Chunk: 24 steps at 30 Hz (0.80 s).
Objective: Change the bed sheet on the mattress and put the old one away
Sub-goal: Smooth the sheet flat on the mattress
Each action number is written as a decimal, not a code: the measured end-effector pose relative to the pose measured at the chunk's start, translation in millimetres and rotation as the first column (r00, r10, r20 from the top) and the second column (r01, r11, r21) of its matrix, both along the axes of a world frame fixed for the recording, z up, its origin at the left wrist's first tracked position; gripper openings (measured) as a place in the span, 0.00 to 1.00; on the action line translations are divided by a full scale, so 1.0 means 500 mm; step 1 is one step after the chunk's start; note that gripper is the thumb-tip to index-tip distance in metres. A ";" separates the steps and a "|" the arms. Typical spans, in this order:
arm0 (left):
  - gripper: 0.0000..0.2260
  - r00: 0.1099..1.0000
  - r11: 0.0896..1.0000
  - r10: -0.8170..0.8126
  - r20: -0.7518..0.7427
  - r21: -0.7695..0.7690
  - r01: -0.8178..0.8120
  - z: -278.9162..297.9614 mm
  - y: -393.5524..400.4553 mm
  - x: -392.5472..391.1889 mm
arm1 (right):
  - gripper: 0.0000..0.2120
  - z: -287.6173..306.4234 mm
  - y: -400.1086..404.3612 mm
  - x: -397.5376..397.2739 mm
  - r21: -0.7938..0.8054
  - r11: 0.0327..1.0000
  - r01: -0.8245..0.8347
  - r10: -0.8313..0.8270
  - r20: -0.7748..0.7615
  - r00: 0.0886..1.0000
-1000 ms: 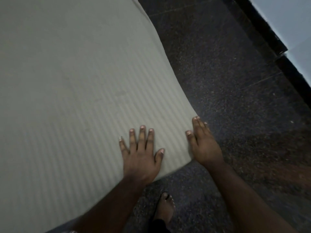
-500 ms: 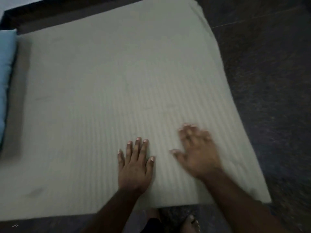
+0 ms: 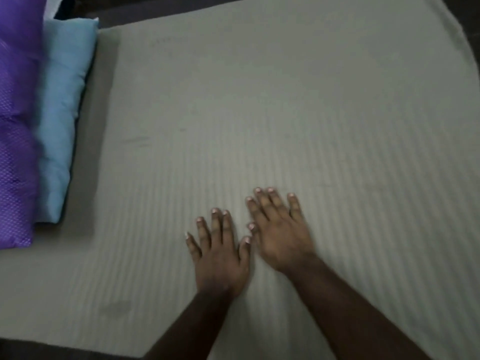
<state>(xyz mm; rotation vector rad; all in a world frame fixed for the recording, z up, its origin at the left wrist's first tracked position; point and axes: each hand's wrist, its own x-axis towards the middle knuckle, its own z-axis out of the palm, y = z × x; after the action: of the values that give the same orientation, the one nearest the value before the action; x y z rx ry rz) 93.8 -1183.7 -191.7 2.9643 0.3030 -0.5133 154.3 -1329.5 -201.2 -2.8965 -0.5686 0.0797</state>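
A blue pillow [image 3: 63, 120] lies at the left — just beside it, a purple dotted cushion [image 3: 17, 126] at the frame's edge.

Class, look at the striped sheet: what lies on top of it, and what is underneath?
On the striped sheet lie the left hand and right hand, flat, and a blue pillow. Whatever lies beneath the sheet is covered.

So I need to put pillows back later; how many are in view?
2, both at the left edge: a blue pillow on the sheet, and a purple pillow left of it. More may lie out of frame.
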 end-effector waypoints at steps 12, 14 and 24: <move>0.36 0.994 0.996 0.080 0.077 0.042 -0.083 -0.011 0.249 0.219 | 0.28 0.003 -0.029 0.124 -0.022 0.939 0.344 -0.333 0.201 0.921; 0.33 0.990 0.996 -0.084 0.110 0.027 0.081 -0.019 0.188 0.236 | 0.27 0.006 0.119 0.133 0.026 0.993 0.119 -0.121 0.107 0.987; 0.37 0.980 0.983 0.180 0.089 0.007 -0.182 -0.015 0.376 0.402 | 0.34 -0.018 -0.167 0.318 -0.109 0.849 0.516 -0.505 0.118 0.855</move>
<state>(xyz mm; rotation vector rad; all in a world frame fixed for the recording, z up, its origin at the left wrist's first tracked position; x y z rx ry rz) 294.8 -995.8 -199.3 2.9235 0.5628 -0.3596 313.4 -1412.9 -210.2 -3.0870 0.2266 -0.0856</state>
